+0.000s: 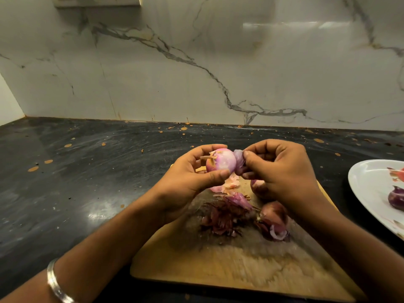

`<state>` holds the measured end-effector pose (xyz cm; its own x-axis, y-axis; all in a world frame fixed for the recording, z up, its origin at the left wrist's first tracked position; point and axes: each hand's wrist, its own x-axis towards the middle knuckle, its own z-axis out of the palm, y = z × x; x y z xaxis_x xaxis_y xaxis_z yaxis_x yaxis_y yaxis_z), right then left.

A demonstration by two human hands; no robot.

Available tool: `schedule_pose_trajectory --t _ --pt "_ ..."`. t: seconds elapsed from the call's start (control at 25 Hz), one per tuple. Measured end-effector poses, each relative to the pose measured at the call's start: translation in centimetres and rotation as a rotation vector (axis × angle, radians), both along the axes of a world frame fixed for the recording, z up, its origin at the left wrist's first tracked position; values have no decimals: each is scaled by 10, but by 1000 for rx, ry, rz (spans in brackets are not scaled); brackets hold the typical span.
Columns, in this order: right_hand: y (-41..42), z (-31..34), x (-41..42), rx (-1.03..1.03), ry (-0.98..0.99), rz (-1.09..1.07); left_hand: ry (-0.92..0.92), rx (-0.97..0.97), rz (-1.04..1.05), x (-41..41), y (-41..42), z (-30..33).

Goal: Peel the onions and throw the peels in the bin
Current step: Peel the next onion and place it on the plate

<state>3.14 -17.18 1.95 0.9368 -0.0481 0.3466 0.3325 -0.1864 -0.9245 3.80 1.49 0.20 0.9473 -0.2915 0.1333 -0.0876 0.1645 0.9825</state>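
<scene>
My left hand [192,178] grips a pale pink, mostly peeled onion [222,160] above the wooden cutting board [218,265]. My right hand [277,169] pinches a strip of purple peel [238,160] still attached to the onion's right side. Below the hands, a heap of dark red peels [223,215] lies on the board. An unpeeled red onion [274,213] sits to the right of the heap, and another onion [258,185] is partly hidden under my right hand. No bin is in view.
A white plate [371,186] at the right edge holds a peeled purple onion [396,199]. The dark stone counter [87,171] stretches left and back to a marble wall [196,73]. A silver bangle [56,283] is on my left wrist.
</scene>
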Motion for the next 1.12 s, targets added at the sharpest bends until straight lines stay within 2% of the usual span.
schedule_pose_trajectory --t 0.08,0.16,0.24,0.4,0.52,0.72,0.88,0.96,1.04,1.12 --pt "-1 1 1 118 162 41 43 -70 -43 -1 0 1" --pt "-1 1 2 116 198 71 64 -95 -54 -1 -1 1" --pt "1 2 1 110 174 102 63 -91 -52 -1 0 1" --pt "4 -2 -4 -118 21 58 -12 14 -20 -2 -1 -1" --pt "4 -3 -2 -109 10 7 -11 30 -7 -2 -1 -2" --pt "-1 -2 3 55 159 28 138 -168 -150 1 2 0" --pt "1 -2 0 24 70 78 103 -83 -94 3 4 0" --pt "1 0 -3 -75 29 92 76 -73 -74 4 6 0" --pt "1 0 -4 -176 29 70 57 -60 -72 4 6 0" --pt "1 -1 -2 -163 43 40 70 -76 -81 4 5 0"
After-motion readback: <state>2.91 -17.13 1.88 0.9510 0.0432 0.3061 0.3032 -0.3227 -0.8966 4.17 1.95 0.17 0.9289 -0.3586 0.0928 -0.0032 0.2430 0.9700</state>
